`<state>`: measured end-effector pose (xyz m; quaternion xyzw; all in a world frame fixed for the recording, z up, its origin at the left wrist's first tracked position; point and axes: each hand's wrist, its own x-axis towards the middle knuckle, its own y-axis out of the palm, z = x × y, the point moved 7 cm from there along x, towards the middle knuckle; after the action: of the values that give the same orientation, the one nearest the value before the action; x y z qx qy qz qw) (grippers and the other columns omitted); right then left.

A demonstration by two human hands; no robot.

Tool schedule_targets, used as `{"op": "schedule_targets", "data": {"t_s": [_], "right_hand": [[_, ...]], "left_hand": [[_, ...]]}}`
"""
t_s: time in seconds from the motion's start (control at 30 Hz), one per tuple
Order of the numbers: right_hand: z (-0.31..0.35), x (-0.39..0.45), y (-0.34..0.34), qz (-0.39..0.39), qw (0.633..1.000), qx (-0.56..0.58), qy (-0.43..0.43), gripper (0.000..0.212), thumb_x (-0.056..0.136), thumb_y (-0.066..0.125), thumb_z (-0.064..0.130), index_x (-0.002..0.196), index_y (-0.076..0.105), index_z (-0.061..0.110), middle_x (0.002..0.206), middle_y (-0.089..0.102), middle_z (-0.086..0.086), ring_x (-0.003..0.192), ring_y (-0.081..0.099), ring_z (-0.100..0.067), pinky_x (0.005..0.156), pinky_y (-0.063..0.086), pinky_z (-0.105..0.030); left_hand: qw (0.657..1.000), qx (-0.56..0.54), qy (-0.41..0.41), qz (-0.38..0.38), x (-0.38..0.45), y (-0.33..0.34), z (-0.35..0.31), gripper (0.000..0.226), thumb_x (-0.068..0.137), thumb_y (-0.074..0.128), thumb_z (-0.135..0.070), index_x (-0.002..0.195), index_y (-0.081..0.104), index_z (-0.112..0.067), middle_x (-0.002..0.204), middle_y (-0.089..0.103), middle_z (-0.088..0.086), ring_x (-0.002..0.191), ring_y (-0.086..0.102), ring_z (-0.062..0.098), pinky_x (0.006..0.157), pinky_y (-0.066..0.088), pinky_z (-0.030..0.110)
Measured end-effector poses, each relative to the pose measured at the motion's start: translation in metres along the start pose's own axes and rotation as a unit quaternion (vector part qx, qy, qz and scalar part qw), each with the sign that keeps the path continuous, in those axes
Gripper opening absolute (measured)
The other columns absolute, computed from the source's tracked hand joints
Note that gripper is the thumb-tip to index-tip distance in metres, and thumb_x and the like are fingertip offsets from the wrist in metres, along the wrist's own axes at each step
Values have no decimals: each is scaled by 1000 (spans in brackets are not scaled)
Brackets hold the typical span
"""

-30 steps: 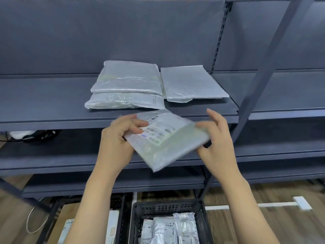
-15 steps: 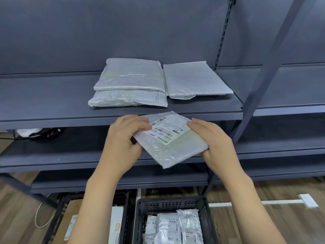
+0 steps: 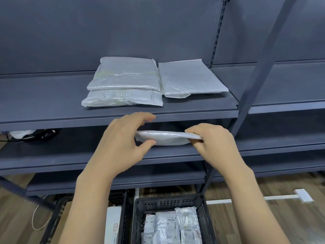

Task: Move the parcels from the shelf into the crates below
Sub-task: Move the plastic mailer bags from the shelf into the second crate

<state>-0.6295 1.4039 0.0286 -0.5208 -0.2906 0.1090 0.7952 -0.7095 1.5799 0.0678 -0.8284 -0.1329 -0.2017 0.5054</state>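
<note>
I hold a thin white plastic parcel [image 3: 163,138] edge-on in front of the shelving, just below the upper shelf's front edge. My left hand [image 3: 123,143] pinches its left end between thumb and fingers. My right hand [image 3: 212,143] grips its right end with curled fingers. On the grey shelf [image 3: 44,103] two white parcels lie stacked [image 3: 124,80], and a flatter white parcel [image 3: 190,78] lies to their right. Directly below, a black crate [image 3: 168,201] holds several labelled parcels.
A second black crate [image 3: 121,199] at the lower left holds a white box. Grey shelf uprights [image 3: 260,67] run diagonally on the right. A dark object and cable [image 3: 42,136] lie on the lower shelf at the left. Below is a wooden floor with a white strip [image 3: 263,198].
The parcel has turned from label-up to edge-on between my hands. Both hands have stayed at its two ends, slightly lower in front of the shelf.
</note>
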Motion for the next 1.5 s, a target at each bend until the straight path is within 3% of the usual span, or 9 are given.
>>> {"op": "schedule_targets", "data": {"t_s": [0.23,0.4,0.7,0.77,0.9,1.07,1.17,1.37,1.5], "right_hand": [[13,-2,-6,-65,995,59,-41,23,80,69,12,99,70,24,87,70,8,81,64,-17,69,53,-34],[-16,-6,13,-22,989,146,-2,51,82,73,27,130,56,24,124,58,16,115,49,-4,98,35,-18],[-30,-11,16,-87,955,283,-5,29,77,68,0,103,71,14,101,68,12,97,60,4,82,43,-7],[-25,-12,12,-125,952,277,-29,25,77,59,11,98,72,11,97,69,9,93,61,2,80,45,-9],[-27,-18,10,-226,943,236,-64,29,71,59,-10,95,70,1,100,66,0,96,60,-5,86,45,-13],[-34,-26,18,-305,939,148,-60,51,54,63,-35,96,68,-5,103,66,-18,101,59,-21,93,48,-23],[-29,-31,20,-334,930,141,-66,60,54,64,-35,102,63,1,104,64,-21,103,58,-22,97,46,-22],[-20,-30,16,-350,922,147,-79,63,59,70,-30,108,55,7,110,59,-23,107,54,-23,100,42,-19],[-17,-23,20,-269,943,188,-47,70,66,65,-25,122,48,13,132,51,-18,124,46,-18,108,35,-19]], "left_hand": [[981,173,-37,74,3,22,10,25,83,62,-12,90,65,-36,79,64,-14,71,44,13,74,22,30],[996,55,-62,-21,-5,2,32,22,81,67,-11,80,70,-32,54,56,-13,51,47,5,67,35,32],[991,-100,-89,-23,-9,10,52,58,67,67,17,78,68,-40,92,65,-28,96,62,12,91,43,20],[993,-54,-102,-9,-6,15,53,56,67,72,9,89,67,-42,115,62,-15,113,55,17,102,38,43],[977,11,-195,80,-13,24,69,73,76,74,-20,138,41,-36,152,26,-7,140,20,16,112,17,44],[957,-156,-240,34,-15,17,66,37,94,51,-13,125,48,-33,123,49,-19,120,47,7,94,36,20],[916,-263,-299,53,-16,26,67,15,98,45,-28,105,56,-34,104,67,-5,100,63,23,86,49,35],[940,-228,-246,71,-14,27,49,47,75,77,-27,110,48,-37,100,54,-14,75,52,7,63,42,14],[957,-211,-200,6,-7,17,45,38,76,76,-16,94,53,-40,103,57,-13,82,57,13,75,48,28]]}}
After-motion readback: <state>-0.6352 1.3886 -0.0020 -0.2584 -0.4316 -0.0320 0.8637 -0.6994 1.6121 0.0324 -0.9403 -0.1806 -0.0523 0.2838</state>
